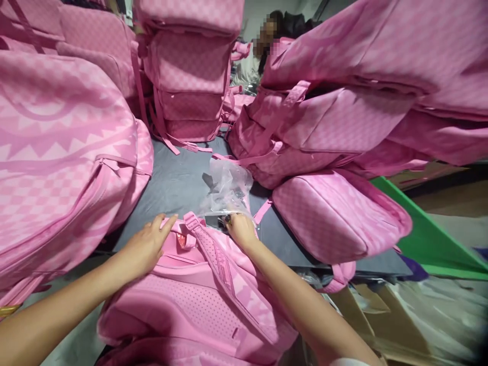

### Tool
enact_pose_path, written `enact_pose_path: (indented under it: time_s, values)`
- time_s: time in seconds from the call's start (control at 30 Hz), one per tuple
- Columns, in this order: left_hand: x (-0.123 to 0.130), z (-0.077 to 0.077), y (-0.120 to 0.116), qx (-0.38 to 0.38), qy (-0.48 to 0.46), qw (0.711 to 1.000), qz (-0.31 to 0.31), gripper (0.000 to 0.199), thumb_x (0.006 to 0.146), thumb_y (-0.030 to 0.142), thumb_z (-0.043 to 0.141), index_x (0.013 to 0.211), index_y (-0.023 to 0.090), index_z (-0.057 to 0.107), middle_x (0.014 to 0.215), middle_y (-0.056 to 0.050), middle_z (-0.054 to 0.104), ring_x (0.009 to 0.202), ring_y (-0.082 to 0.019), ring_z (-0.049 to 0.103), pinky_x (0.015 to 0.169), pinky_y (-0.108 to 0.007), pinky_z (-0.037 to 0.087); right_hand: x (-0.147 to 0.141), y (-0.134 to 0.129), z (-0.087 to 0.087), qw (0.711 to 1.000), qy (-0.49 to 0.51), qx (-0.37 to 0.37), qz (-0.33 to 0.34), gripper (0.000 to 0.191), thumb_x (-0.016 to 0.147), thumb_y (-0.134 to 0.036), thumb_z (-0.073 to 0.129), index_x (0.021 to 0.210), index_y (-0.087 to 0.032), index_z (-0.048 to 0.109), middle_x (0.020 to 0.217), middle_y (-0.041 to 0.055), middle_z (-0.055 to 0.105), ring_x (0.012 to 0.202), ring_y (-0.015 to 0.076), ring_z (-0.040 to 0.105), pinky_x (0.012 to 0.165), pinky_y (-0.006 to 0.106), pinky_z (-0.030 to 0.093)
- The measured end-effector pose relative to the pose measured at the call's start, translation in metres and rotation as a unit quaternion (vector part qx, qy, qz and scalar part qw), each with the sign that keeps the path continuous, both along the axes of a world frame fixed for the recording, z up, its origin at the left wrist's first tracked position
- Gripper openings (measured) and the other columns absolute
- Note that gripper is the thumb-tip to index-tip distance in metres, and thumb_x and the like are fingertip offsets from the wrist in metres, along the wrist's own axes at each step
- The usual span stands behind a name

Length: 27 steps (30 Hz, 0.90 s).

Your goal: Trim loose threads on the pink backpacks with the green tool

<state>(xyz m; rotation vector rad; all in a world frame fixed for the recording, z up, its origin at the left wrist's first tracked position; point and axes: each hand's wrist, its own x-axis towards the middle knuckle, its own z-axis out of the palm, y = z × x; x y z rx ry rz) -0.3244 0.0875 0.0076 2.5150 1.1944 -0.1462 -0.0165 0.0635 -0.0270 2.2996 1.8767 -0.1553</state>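
A pink backpack (190,300) stands in front of me at the table edge, its perforated back panel and shoulder strap (219,254) facing me. My left hand (150,244) lies on its top edge with the fingers stretched out, left of the small top loop (186,241). Beyond the backpack, a clear plastic bag (231,185) with small dark pieces in it rests on the dark table (171,173). At the near mouth of this bag is my right hand (241,230), its fingers curled inward; what they hold is hidden.
A large pink backpack (64,152) is at the left, a stack of them (192,76) at the back. More lie piled at the right (335,117), above a small pink bag (328,216). Past the table's right end are a green panel (427,239) and cardboard (385,320). A person (247,68) is behind.
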Motion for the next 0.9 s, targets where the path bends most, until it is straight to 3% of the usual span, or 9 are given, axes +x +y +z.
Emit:
enact_pose_path:
  time_s: [0.13, 0.33, 0.5, 0.67, 0.9]
  values:
    - [0.004, 0.002, -0.002, 0.005, 0.021, 1.000, 0.016, 0.092, 0.081, 0.005, 0.060, 0.161, 0.023, 0.016, 0.160, -0.019, 0.028, 0.139, -0.036, 0.047, 0.109, -0.046, 0.048, -0.001, 0.015, -0.002, 0.997, 0.020, -0.010, 0.072, 0.042, 0.093, -0.052, 0.063, 0.117, -0.017, 0.066, 0.114, 0.0126, 0.073, 0.105, 0.0261, 0.069, 0.081, 0.029, 0.050]
    - [0.004, 0.005, -0.004, 0.012, 0.018, 0.999, 0.024, 0.091, 0.081, 0.005, 0.061, 0.161, 0.022, 0.020, 0.160, -0.019, 0.030, 0.138, -0.037, 0.049, 0.110, -0.046, 0.048, 0.003, 0.029, -0.005, 0.993, 0.013, -0.021, 0.119, 0.030, 0.101, -0.036, 0.052, 0.110, -0.013, 0.069, 0.107, 0.0169, 0.073, 0.102, 0.0268, 0.070, 0.085, 0.032, 0.050]
    - [0.000, 0.002, -0.002, 0.014, 0.013, 1.000, 0.015, 0.089, 0.081, 0.005, 0.059, 0.160, 0.021, 0.021, 0.157, -0.019, 0.033, 0.137, -0.035, 0.050, 0.112, -0.045, 0.047, -0.002, 0.048, -0.001, 0.994, 0.025, -0.015, 0.106, 0.037, 0.101, -0.042, 0.054, 0.116, -0.011, 0.067, 0.115, 0.0165, 0.071, 0.107, 0.0256, 0.068, 0.093, 0.040, 0.052]
    - [-0.010, -0.019, 0.006, 0.054, -0.006, 0.999, 0.001, 0.086, 0.084, 0.009, 0.056, 0.159, 0.022, 0.018, 0.155, -0.017, 0.034, 0.136, -0.033, 0.052, 0.112, -0.044, 0.047, -0.003, 0.056, 0.013, 0.991, 0.053, -0.029, 0.119, 0.037, 0.096, -0.045, 0.064, 0.116, -0.014, 0.067, 0.122, 0.0107, 0.068, 0.116, 0.0235, 0.064, 0.101, 0.044, 0.050]
    - [-0.014, -0.030, 0.012, 0.067, -0.014, 0.997, -0.019, 0.087, 0.083, 0.011, 0.056, 0.159, 0.025, 0.016, 0.154, -0.016, 0.034, 0.135, -0.033, 0.053, 0.110, -0.043, 0.049, -0.001, 0.053, 0.018, 0.998, 0.032, -0.007, 0.051, 0.031, 0.095, -0.040, 0.066, 0.111, -0.014, 0.068, 0.116, 0.0092, 0.070, 0.107, 0.0222, 0.066, 0.094, 0.042, 0.054]
